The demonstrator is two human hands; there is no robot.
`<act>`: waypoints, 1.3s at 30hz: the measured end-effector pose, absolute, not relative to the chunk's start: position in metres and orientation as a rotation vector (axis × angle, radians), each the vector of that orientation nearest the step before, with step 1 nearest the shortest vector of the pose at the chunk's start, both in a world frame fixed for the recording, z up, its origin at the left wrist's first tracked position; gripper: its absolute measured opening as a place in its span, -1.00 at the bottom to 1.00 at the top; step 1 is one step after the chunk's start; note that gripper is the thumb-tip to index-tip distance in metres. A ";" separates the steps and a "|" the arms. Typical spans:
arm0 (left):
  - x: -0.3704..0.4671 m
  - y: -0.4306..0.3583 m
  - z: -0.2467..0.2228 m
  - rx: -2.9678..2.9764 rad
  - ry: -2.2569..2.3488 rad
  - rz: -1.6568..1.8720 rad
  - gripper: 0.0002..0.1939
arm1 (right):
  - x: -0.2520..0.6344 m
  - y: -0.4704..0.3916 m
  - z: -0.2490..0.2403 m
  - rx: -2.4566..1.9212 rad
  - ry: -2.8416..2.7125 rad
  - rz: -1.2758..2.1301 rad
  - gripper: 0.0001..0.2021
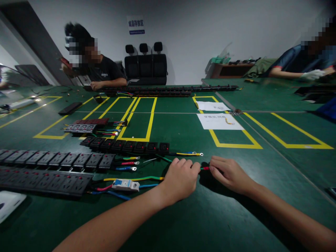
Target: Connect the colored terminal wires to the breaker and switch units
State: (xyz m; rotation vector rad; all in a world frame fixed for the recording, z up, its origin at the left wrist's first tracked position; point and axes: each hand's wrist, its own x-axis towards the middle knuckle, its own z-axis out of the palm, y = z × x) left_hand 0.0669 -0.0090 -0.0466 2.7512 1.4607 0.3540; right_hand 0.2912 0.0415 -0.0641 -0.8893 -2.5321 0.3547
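Note:
My left hand (181, 179) is closed around a green wire (165, 158), which leads back toward a row of black sockets (119, 144). Just to its right, my right hand (229, 174) pinches the red-sleeved end (206, 168) of what looks like the same wire; its tip is hidden in the fingers. Left of my left wrist lies a small white-and-blue circuit breaker (126, 184) with red and blue wires, next to a yellow-green wire (133, 178). Behind the left hand, a yellow wire with a ring terminal (201, 154) lies on the table.
Long black socket strips (47, 181) with ring-ended wires (128, 168) cover the left side of the green table (178, 224). Paper sheets (217, 121) lie farther back inside yellow tape (236, 145). Two co-workers, one in a dark shirt (109, 71), work across the table.

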 end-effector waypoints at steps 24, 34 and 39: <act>0.067 -0.008 -0.047 2.745 1.469 0.349 -0.86 | 0.291 0.043 -0.065 -0.873 -2.535 0.353 -0.71; 0.067 -0.006 -0.049 2.748 1.471 0.346 -0.85 | 0.289 0.042 -0.062 -0.886 -2.521 0.378 -0.72; 0.067 -0.006 -0.049 2.746 1.480 0.324 -0.85 | 0.289 0.043 -0.063 -0.903 -2.523 0.394 -0.74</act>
